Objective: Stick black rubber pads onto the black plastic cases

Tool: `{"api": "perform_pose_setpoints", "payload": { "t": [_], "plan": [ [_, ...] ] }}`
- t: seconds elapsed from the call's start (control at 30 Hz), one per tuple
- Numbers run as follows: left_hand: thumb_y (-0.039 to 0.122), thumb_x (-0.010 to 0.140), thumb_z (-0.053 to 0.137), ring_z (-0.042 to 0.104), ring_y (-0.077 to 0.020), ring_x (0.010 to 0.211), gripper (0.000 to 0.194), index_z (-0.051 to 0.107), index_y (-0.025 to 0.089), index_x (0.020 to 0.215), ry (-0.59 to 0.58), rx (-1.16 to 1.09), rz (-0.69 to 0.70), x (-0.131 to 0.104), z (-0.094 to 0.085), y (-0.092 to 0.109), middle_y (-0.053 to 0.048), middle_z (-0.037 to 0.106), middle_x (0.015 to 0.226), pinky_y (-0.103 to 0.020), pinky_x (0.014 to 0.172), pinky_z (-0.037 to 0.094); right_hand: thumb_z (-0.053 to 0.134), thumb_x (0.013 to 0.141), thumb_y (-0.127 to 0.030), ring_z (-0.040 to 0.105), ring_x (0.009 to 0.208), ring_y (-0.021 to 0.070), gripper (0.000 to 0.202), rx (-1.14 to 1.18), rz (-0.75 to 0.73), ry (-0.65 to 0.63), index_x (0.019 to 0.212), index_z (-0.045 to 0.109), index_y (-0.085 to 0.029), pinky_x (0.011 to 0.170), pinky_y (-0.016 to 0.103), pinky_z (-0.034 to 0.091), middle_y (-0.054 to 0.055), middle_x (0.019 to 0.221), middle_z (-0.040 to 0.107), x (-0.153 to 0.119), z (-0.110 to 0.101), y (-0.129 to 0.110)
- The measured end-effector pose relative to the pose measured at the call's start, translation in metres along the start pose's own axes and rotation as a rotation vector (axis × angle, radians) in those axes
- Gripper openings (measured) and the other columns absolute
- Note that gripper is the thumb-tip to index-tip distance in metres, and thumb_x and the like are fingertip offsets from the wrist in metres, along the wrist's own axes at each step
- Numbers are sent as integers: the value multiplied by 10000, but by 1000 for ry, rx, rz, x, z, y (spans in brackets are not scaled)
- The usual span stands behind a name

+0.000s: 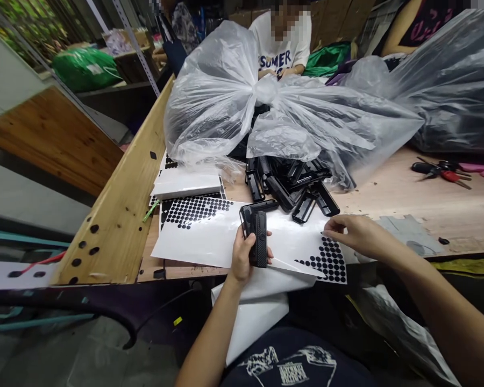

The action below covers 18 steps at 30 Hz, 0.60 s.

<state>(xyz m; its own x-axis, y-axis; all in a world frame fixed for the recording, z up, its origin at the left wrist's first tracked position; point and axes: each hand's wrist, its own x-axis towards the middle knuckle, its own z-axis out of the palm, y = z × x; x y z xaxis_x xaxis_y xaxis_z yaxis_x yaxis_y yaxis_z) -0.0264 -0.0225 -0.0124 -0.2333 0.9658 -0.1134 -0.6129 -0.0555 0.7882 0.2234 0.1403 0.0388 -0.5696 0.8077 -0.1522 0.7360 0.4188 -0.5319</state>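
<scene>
My left hand (pixel 243 252) is wrapped round a black textured plastic case (pixel 260 242), held upright over a white sheet (pixel 210 236). Another black case touches its upper left side. My right hand (pixel 342 231) is closed in a pinch at the upper edge of a cluster of round black stickers (pixel 331 260) on the sheet's right end; a small dark thing shows at the fingertips. More dots cover the sheet's upper left. Just beyond my hands lies a pile of black plastic cases (pixel 284 188).
Large clear plastic bags (pixel 221 91) cover the table's far side. A stack of white paper (pixel 185 183) lies near the wooden board (pixel 121 193) at left. Scissors and tools (pixel 443 171) rest at right. A person (pixel 284 48) sits opposite.
</scene>
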Motion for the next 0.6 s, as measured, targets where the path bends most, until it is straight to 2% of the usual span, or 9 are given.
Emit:
{"api": "perform_pose_setpoints", "payload": {
  "t": [0.1, 0.17, 0.27, 0.4, 0.5, 0.6],
  "plan": [
    [481, 947, 628, 687, -136, 578, 444, 435, 204, 1235, -21, 6, 0, 0, -2, -2, -121, 704, 1155, -238, 458, 537, 728, 797, -646, 639, 774, 240, 447, 453, 20, -130, 839, 754, -202, 632, 336, 502, 117, 902, 741, -1, 6, -47],
    [482, 947, 631, 697, -142, 583, 452, 436, 206, 1247, -19, 9, 0, 0, -3, -3, -118, 703, 1160, -236, 458, 539, 785, 738, -656, 601, 738, 204, 479, 722, 64, -207, 812, 743, -185, 613, 315, 501, 82, 827, 691, 0, 20, -78],
    [489, 939, 641, 713, -152, 596, 480, 434, 208, 1269, 17, 16, -15, -1, -3, -4, -94, 714, 1091, -221, 470, 539, 824, 722, -596, 565, 722, 164, 439, 902, 89, -275, 786, 733, -172, 619, 286, 491, 30, 754, 628, 7, 43, -107],
    [513, 924, 657, 719, -184, 581, 563, 405, 202, 1320, 38, 21, -44, -1, -3, -4, -34, 711, 856, -233, 480, 550, 814, 761, -530, 567, 706, 151, 376, 906, 56, -310, 791, 735, -163, 630, 282, 473, 23, 747, 654, 13, 59, -114],
    [525, 913, 665, 694, -190, 526, 582, 400, 189, 1308, 25, 26, -44, 0, -4, -4, -5, 682, 738, -238, 445, 536, 802, 773, -525, 571, 698, 152, 372, 885, 51, -289, 783, 732, -160, 633, 289, 467, 24, 741, 668, 13, 59, -114],
    [527, 905, 673, 688, -192, 513, 600, 390, 184, 1310, 11, 23, -42, 1, -4, -4, 1, 675, 715, -235, 435, 528, 801, 765, -537, 577, 695, 157, 386, 877, 57, -284, 781, 730, -157, 630, 295, 468, 27, 730, 673, 12, 57, -116]
  ]
}}
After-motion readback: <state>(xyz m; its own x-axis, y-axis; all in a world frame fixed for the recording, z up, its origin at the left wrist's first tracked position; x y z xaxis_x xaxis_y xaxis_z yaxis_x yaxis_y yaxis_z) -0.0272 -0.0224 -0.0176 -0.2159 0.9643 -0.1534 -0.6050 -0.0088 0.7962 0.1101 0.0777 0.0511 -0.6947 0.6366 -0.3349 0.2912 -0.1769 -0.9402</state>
